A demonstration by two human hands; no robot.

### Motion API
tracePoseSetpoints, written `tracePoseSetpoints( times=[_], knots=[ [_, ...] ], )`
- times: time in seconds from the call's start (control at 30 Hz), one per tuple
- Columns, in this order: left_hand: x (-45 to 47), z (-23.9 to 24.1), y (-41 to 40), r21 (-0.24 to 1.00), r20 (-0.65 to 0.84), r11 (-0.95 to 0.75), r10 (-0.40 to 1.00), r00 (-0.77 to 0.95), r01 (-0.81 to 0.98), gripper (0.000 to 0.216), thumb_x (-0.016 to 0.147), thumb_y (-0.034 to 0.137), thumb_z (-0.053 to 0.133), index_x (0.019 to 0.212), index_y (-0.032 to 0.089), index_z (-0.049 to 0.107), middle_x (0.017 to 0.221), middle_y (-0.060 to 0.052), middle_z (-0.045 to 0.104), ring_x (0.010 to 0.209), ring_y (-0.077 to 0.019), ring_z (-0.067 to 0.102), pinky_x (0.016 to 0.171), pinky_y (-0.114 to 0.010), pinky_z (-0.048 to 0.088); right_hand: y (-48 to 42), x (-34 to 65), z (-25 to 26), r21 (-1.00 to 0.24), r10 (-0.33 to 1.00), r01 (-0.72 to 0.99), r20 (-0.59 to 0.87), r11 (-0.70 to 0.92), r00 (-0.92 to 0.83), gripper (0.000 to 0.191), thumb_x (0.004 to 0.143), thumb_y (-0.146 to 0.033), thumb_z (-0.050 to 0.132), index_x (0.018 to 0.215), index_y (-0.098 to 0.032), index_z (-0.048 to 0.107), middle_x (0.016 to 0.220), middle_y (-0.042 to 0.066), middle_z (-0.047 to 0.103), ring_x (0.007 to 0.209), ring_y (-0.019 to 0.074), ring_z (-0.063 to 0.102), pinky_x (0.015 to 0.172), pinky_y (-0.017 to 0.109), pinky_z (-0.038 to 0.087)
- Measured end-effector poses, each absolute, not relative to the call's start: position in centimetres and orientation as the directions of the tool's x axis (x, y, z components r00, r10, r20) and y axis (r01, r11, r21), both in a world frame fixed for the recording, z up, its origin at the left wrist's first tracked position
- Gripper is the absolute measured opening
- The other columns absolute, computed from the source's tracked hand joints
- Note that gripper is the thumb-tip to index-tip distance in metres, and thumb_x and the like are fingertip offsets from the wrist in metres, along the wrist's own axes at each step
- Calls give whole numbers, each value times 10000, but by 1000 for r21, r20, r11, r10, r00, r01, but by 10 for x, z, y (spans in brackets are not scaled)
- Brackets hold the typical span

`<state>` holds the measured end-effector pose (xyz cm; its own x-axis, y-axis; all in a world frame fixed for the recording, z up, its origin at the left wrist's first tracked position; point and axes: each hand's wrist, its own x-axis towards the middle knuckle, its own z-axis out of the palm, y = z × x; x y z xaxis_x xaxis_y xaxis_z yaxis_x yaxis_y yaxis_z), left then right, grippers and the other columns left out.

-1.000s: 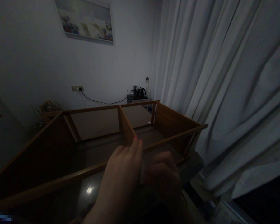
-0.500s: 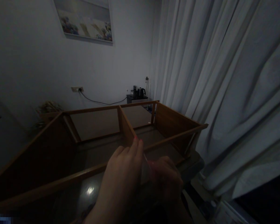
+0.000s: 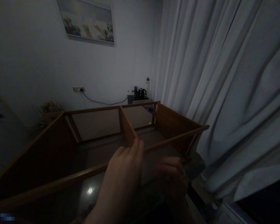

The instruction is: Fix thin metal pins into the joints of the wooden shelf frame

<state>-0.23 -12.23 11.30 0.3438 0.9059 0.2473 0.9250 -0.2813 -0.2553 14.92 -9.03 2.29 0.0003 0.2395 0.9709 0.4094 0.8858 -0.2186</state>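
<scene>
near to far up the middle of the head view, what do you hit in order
left hand → wooden frame's middle divider → frame's far rail → kettle on its small dark table

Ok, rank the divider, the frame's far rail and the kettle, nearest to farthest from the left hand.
1. Divider: at the left hand, just past its fingertips.
2. Far rail: across the frame, behind the divider.
3. Kettle: beyond the frame, by the curtain.
</scene>
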Motion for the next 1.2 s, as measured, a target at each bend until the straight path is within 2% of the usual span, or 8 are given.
tracePoseSetpoints(
  times=[0.13, 0.27, 0.4, 0.53, 0.63, 0.73, 0.97, 1.2],
  knots=[
    [-2, 113, -121, -227, 225, -283, 916, 333, 932, 561, 825, 61, 569, 1385, 49, 548, 1436, -180, 553, 949, -252, 751, 836, -380, 632, -94, 144, 29, -182, 219, 484, 976, 856, -20, 144, 912, -153, 620, 791, -229, 609, 628, -36, 612, 603, 125, 533, 577, 267, 456],
    [-2, 112, -121, -194, 217, -283, 922, 322, 939, 588, 821, 68, 560, 1407, 28, 516, 1464, -187, 522, 997, -272, 739, 859, -410, 628, -102, 134, 38, -245, 331, 522, 941, 817, -77, 287, 875, -72, 554, 656, -228, 453, 551, -60, 523, 539, 102, 485, 559, 263, 386],
    [-3, 112, -122, -182, 235, -280, 918, 319, 942, 585, 815, 55, 563, 1398, 19, 523, 1448, -197, 536, 990, -282, 741, 851, -426, 631, -105, 131, 46, -312, 420, 526, 902, 791, -97, 287, 890, -95, 514, 648, -228, 433, 540, -61, 482, 518, 102, 476, 541, 268, 357],
    [-3, 112, -123, -199, 244, -286, 912, 330, 937, 563, 816, 10, 538, 1378, 30, 547, 1434, -180, 553, 977, -269, 747, 839, -407, 637, -102, 138, 43, -264, 378, 525, 918, 809, -122, 250, 913, -130, 539, 694, -226, 468, 581, -52, 524, 565, 115, 501, 578, 272, 387],
    [-3, 112, -123, -224, 245, -275, 913, 327, 935, 576, 808, -36, 517, 1377, 51, 554, 1415, -163, 572, 980, -256, 750, 836, -384, 638, -99, 146, 38, -288, 367, 493, 928, 821, -69, 54, 930, -258, 612, 910, -219, 580, 782, -4, 634, 732, 146, 598, 662, 283, 481],
    [-3, 112, -121, -247, 242, -272, 912, 331, 930, 563, 801, -27, 539, 1356, 63, 581, 1395, -161, 586, 945, -248, 759, 816, -362, 641, -98, 154, 34, -275, 372, 434, 916, 858, -154, 178, 952, -328, 609, 1097, -224, 606, 929, 29, 659, 846, 158, 629, 700, 273, 533],
    [-3, 113, -122, -257, 283, -278, 894, 347, 926, 564, 777, -27, 549, 1332, 61, 602, 1376, -160, 601, 918, -243, 764, 799, -350, 646, -95, 162, 30, -191, 316, 377, 898, 906, -305, 168, 1000, -300, 554, 1133, -225, 625, 914, 24, 670, 846, 146, 616, 706, 251, 534],
    [-4, 107, -124, -231, 350, -280, 870, 348, 932, 551, 773, -32, 567, 1315, 53, 613, 1349, -179, 621, 950, -269, 760, 788, -377, 651, -89, 160, 30, -153, 272, 435, 935, 887, -226, 204, 945, -431, 638, 996, -234, 656, 831, 2, 679, 772, 151, 598, 696, 294, 490]
  ],
)
